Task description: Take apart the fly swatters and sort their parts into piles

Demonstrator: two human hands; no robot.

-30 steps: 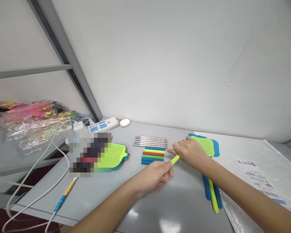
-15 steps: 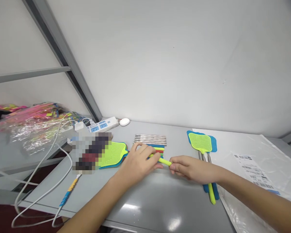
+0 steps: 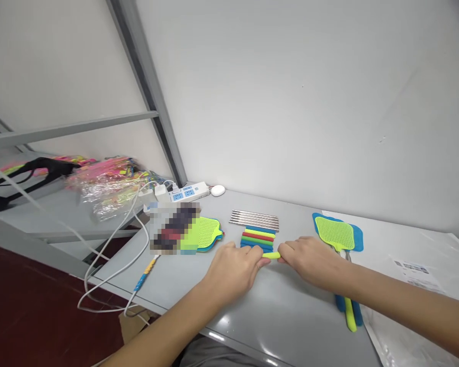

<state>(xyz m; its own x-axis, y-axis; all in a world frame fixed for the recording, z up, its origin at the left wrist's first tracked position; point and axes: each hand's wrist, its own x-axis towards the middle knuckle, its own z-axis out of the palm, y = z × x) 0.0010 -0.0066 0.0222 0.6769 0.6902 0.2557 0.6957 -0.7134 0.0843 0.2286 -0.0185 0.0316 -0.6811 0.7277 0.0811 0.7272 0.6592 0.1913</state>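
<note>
Between my two hands is a yellow-green fly swatter handle (image 3: 271,255), level above the table. Its left end sits in the closed fingers of my left hand (image 3: 237,262), and its right end is pinched by my right hand (image 3: 309,260). Just behind them lies a row of coloured handles (image 3: 257,235) in blue, green, red and yellow. Beyond that row are several metal rods (image 3: 254,220), side by side. A stack of fly swatter heads (image 3: 210,232), yellow-green on top, lies left of my left hand. Fly swatters with shafts and handles (image 3: 334,232) lie to the right, partly behind my right forearm.
A power strip (image 3: 189,192) and a white oval object (image 3: 218,190) stand by the wall. White cables (image 3: 147,239) loop over the table's left edge. Plastic-wrapped goods (image 3: 110,186) fill the left shelf. A labelled white plastic bag (image 3: 390,306) covers the right side.
The view has swung left, so things sit further right. My left hand has moved along the yellow-green handle and closed over more of it, leaving a shorter stretch visible between my hands.
</note>
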